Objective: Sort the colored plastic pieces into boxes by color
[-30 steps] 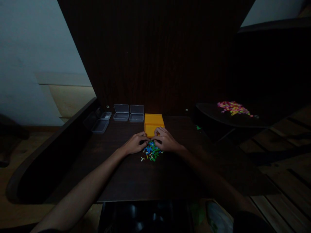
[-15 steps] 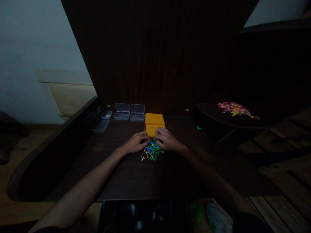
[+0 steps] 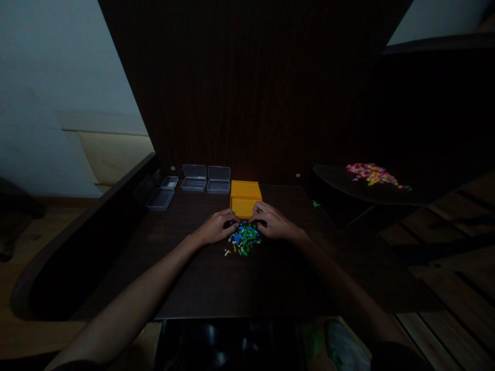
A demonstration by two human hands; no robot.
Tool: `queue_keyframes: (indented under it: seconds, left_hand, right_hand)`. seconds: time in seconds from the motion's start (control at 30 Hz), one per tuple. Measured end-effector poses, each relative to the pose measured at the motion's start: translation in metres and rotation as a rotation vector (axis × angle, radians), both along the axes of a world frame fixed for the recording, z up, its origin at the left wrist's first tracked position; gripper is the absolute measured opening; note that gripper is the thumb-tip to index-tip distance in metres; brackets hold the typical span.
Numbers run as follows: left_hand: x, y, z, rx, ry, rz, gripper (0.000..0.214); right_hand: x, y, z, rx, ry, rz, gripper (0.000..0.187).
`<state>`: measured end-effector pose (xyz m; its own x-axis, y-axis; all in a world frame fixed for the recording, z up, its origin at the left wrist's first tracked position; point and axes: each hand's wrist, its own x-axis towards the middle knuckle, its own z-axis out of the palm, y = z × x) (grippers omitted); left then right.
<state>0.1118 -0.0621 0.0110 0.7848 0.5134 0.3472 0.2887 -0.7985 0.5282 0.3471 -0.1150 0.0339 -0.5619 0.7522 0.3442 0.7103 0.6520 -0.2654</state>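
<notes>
Left hand: I saw the left hand (image 3: 216, 227) curled at the near left corner of the yellow box, thumb and forefinger bent toward each other; whether they pinched a piece I couldn't tell.
Right hand: the right hand (image 3: 274, 223) mirrored it across the pile, fingers bent; I couldn't make out its grip either.
Little bricks: the small bricks (image 3: 245, 238), mostly blue and green with some white and yellow, lay heaped between and below the hands.
Yellow box: the yellow box (image 3: 242, 207) stood open just beyond them, lid laid back, its yellow floor showing.
Clear boxes: two clear boxes (image 3: 218, 186) stood open left of it, lids raised; another clear box (image 3: 160, 199) lay farther left.
Counter: the dark wooden counter (image 3: 232, 288) carried all these.
Side shelf: a dark shelf (image 3: 336, 183) on the right bore pink, red and yellow beads (image 3: 372, 173).
Room: dim, with a bluish wall (image 3: 58, 67) and a slatted wooden floor (image 3: 444, 340).
</notes>
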Motion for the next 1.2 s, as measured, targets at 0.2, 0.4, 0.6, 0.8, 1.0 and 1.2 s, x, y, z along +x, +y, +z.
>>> queue_keyframes:
  seconds: [0.2,0.4,0.6,0.8,1.0,1.2]
  left_hand:
    - [-0.001,-0.0004,0.0007,0.014,0.042,-0.019,0.027]
    - [-0.001,0.0006,-0.0006,0.008,0.044,-0.021,0.026]
    - [-0.0013,0.0012,-0.0022,0.012,0.047,-0.03,0.024]
    - [-0.0018,0.0006,-0.0002,0.016,0.054,-0.039,0.029]
    - [-0.0015,0.0002,0.0003,0.026,0.071,-0.034,0.028]
    - [-0.0011,0.0015,-0.0016,0.001,0.051,-0.029,0.025]
  right_hand:
    - [0.0022,-0.0018,0.0032,-0.065,-0.049,0.002,0.025]
    - [0.0031,-0.0019,0.0026,-0.1,-0.069,-0.007,0.029]
    - [0.0049,-0.0013,0.0037,-0.103,-0.108,-0.017,0.024]
    - [0.006,-0.0024,0.0057,-0.085,-0.136,-0.02,0.023]
    - [0.0079,-0.0019,0.0072,-0.115,-0.144,-0.019,0.018]
    - [0.0091,-0.0029,0.0107,-0.155,-0.138,-0.032,0.019]
